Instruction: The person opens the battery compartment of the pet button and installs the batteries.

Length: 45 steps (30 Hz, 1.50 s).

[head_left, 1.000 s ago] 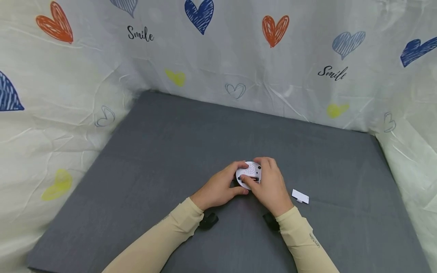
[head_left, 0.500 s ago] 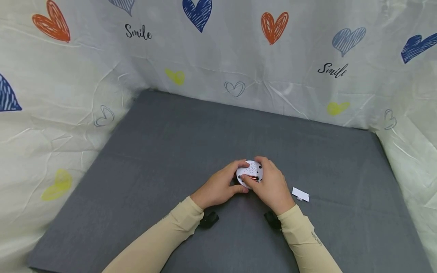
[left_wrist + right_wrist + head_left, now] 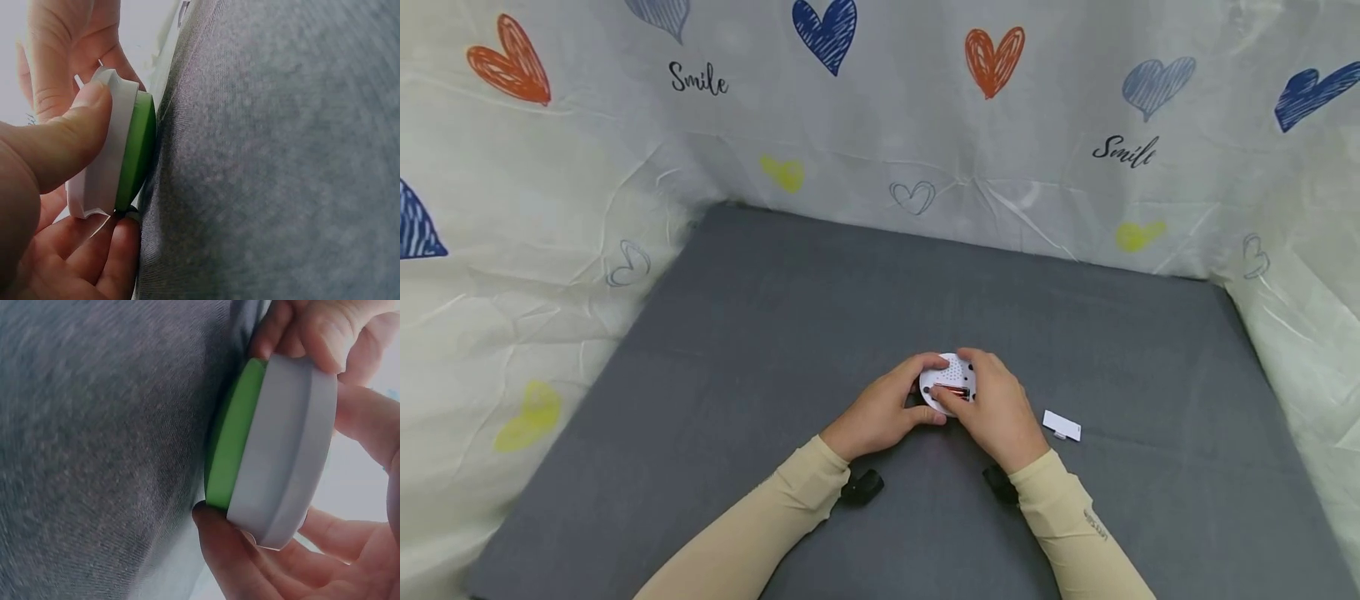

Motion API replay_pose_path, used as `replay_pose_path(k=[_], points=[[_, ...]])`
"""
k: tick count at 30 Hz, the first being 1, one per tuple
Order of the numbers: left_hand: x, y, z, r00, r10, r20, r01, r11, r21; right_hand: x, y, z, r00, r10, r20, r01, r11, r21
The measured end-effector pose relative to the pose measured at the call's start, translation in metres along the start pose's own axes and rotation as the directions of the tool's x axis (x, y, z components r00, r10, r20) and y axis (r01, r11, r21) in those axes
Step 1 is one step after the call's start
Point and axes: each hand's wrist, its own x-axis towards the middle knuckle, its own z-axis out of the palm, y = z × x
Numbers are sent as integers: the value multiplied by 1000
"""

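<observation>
A round white push-button device [image 3: 953, 372] with small speaker holes lies face down on the grey surface, its battery compartment open. Batteries [image 3: 959, 390] with reddish-brown wrapping show inside. Both wrist views reveal its green button side [image 3: 139, 153] turned down to the cloth under the white casing [image 3: 278, 447]. My left hand [image 3: 880, 410] grips the rim from the left between thumb and fingers. From the right, my right hand [image 3: 1002, 414] curls its fingers round the far rim, and its thumb presses at the compartment. That thumb hides part of the batteries.
A small white battery cover [image 3: 1062, 425] with a tab lies to the right of my right hand. Grey cloth [image 3: 820, 292] covers the table, and a white curtain [image 3: 865, 125] printed with hearts surrounds its back and sides.
Both hands keep their hold on the device, and the right thumb stays at the battery compartment. The head view shifts only slightly.
</observation>
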Motion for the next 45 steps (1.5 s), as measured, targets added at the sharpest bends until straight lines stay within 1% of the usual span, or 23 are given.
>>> replay_pose_path(k=[3, 6, 10, 13, 16, 18, 25, 30, 32, 37, 41, 45], points=[[1, 0, 1, 1000, 0, -2, 0, 1000, -4, 0, 1, -1, 1000, -22, 4, 22, 999, -25], [1, -1, 1, 1000, 0, 6, 0, 1000, 1, 0, 5, -4, 999, -42, 26, 43, 998, -40], [2, -2, 1, 1000, 11, 19, -11, 1000, 14, -1, 14, -12, 997, -71, 40, 73, 996, -53], [3, -2, 2, 1000, 18, 25, -19, 1000, 16, -3, 23, -20, 997, -75, 17, 75, 996, -57], [3, -3, 1, 1000, 10, 27, -11, 1000, 20, -3, 28, -23, 999, -51, -9, 51, 997, -51], [3, -4, 1, 1000, 6, 26, -6, 1000, 19, -3, 27, -20, 999, -38, -9, 37, 999, -38], [2, -5, 2, 1000, 7, 25, -7, 1000, -4, 2, 10, -1, 1000, -1, 11, 2, 1000, -14], [4, -4, 4, 999, 29, 20, -30, 999, 24, 2, 6, 0, 999, 46, 12, -46, 999, 12], [5, -3, 4, 999, 45, 15, -46, 998, 32, 2, 6, -2, 999, 50, 14, -50, 999, 19], [7, -3, 4, 998, 60, 13, -61, 998, 32, 2, 10, -4, 999, 33, 15, -34, 999, 20], [8, -3, 3, 998, 51, 21, -52, 998, 32, 2, 13, -4, 1000, 17, 21, -17, 1000, 10], [8, -3, 3, 998, 47, 36, -49, 998, 49, 1, 18, -10, 1000, -2, 21, 2, 1000, 1]])
